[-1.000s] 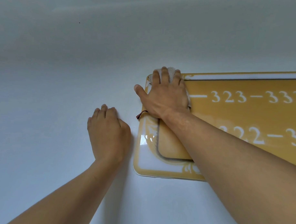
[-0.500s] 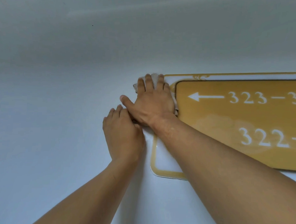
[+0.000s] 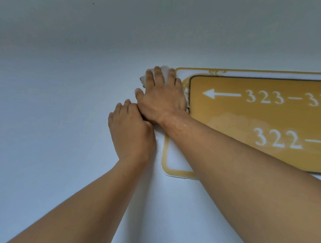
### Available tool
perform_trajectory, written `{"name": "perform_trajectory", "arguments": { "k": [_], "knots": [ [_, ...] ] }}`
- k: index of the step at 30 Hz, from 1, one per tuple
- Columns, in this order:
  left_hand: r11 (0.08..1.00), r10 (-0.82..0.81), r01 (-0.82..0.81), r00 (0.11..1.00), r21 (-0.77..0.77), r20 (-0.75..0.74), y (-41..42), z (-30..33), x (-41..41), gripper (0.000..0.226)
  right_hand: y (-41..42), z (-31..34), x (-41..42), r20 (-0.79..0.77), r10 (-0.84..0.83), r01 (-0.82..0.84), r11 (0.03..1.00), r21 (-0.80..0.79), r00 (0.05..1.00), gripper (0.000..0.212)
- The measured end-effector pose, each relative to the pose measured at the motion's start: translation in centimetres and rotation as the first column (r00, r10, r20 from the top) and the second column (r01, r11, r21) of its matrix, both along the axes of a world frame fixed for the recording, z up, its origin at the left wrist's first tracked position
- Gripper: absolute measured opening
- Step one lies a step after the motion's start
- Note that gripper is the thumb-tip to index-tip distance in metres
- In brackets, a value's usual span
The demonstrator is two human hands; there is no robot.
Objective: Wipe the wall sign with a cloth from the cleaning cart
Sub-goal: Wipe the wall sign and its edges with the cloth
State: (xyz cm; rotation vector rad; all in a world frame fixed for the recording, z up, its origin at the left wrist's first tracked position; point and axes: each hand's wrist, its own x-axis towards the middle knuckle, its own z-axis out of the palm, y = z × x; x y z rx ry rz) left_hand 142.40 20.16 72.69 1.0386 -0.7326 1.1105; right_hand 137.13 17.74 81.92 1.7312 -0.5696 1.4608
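Just two hands [image 3: 132,133] [image 3: 162,101], one cloth [image 3: 164,70], one sign [image 3: 247,115].

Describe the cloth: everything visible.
The cloth is off-white with a nubby, terry-like texture. It is bunched and mostly hidden under the right hand, which presses it against the top left corner of the sign. Only bits show: between and beyond the fingertips, left of the index finger over the wall, and beside the hand's little-finger edge.

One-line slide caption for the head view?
Right hand presses a white cloth against the upper-left corner of the gold wall sign; left hand rests on the wall beside it.
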Motion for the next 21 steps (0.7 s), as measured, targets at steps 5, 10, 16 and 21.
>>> {"name": "perform_trajectory", "arguments": {
  "k": [5, 10, 16, 21],
  "knots": [
    [0.982, 0.137, -0.140, 0.990, 0.130, 0.034, -0.1, -0.6, 1.0, 0.051, 0.3, -0.8, -0.1, 0.056, 0.001, -0.003, 0.999, 0.050, 0.998, 0.069],
    [0.972, 0.158, -0.163, 0.986, 0.169, 0.048, -0.4, -1.7, 1.6, 0.057, 0.4, -1.8, -0.4, 0.059, -0.013, 0.009, 0.997, 0.071, 0.998, 0.072],
    [0.972, 0.146, -0.152, 0.988, 0.177, 0.048, -0.5, -1.9, 1.8, 0.054, 0.3, -3.2, -0.9, 0.061, -0.008, 0.004, 0.997, 0.075, 0.998, 0.076],
    [0.981, 0.119, -0.128, 0.990, 0.144, 0.071, -0.3, -2.6, 2.1, 0.054, 0.3, -5.2, -0.8, 0.080, 0.034, -0.040, 0.996, 0.085, 0.996, 0.075]
  ]
}}
